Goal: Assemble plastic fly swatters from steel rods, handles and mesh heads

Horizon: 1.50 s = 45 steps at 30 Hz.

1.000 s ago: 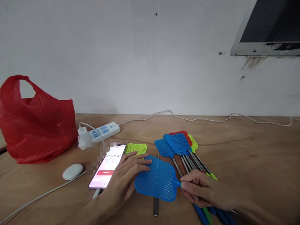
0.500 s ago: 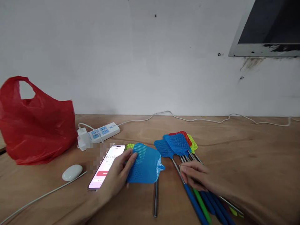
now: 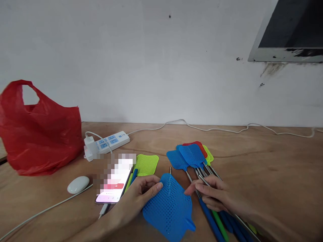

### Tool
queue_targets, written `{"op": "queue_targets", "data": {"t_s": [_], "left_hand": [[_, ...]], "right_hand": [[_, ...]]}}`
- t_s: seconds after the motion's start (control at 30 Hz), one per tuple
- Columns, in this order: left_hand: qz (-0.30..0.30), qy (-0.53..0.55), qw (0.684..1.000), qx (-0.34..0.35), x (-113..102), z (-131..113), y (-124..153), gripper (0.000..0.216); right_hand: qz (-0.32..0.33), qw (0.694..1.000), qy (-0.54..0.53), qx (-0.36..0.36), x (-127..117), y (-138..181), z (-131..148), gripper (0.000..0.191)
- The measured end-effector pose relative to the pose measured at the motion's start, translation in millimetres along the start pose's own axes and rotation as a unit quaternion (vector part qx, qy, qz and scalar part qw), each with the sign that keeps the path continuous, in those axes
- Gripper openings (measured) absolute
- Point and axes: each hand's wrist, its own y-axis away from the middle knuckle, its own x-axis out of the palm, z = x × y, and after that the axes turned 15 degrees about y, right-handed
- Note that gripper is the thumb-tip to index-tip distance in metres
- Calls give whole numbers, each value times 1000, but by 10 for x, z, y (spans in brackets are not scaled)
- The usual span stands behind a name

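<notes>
My left hand [image 3: 143, 193] pinches the upper left edge of a loose blue fly swatter head [image 3: 169, 205], tilted with its short socket toward the lower right. A thin metal rod [image 3: 246, 227] lies in the closed fingers of my right hand [image 3: 210, 193], its narrow end pointing up and left. My right index finger reaches to the blue head's right edge, seemingly touching it. Behind the blue head shows the tip of another metal rod [image 3: 170, 170]. Just beyond my left hand lies a yellow-green swatter head [image 3: 146, 164].
Several fly swatters, one with a blue head [image 3: 191, 154], lie piled under and beyond my right hand. At left are a phone [image 3: 116, 185], a white mouse-shaped object [image 3: 78, 185], a power strip [image 3: 113, 141] and a red plastic bag [image 3: 42, 134]. A white cable [image 3: 214, 129] runs along the wall.
My left hand has brought the blue head down and right, turning its socket downward. My right hand has lifted a metal rod, and its index finger now extends to the head.
</notes>
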Motion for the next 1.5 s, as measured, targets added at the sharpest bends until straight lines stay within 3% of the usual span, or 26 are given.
{"op": "queue_targets", "data": {"t_s": [0.17, 0.33, 0.67, 0.87, 0.97, 1.03, 1.1, 1.2, 1.33, 1.5], "left_hand": [[-38, 11, 999, -27, -11, 31, 18, 50], [-50, 59, 997, 28, -43, 58, -9, 53], [-78, 58, 993, 67, -137, 54, -59, 36], [-49, 13, 997, 54, -57, 3, -26, 38], [-82, -30, 995, 43, -85, -17, -35, 37], [-119, -68, 988, 69, -172, -17, -67, 37], [-168, -157, 966, 119, -298, -15, -114, 37], [-207, -354, 898, 159, -480, -22, -177, 37], [-216, -444, 853, 167, -573, -36, -196, 28], [-222, -536, 794, 183, -524, -23, -164, 31]], "right_hand": [[-49, 999, -14, -12, -51, -40, -78, 44], [-120, 992, -39, -3, -107, -80, -112, 48], [-48, 997, -52, -5, -83, -30, -92, 41], [-75, 996, -45, -1, -62, -11, -35, 43], [-83, 996, -36, 4, -38, -11, -9, 42], [-132, 991, -29, -10, -29, -21, 4, 39], [-192, 981, -30, -25, -27, -34, 18, 36], [-249, 967, -38, -28, -25, -51, 33, 33], [-247, 968, -40, -25, -11, -62, 34, 31], [-226, 971, -71, -29, -13, -67, 34, 33]]}}
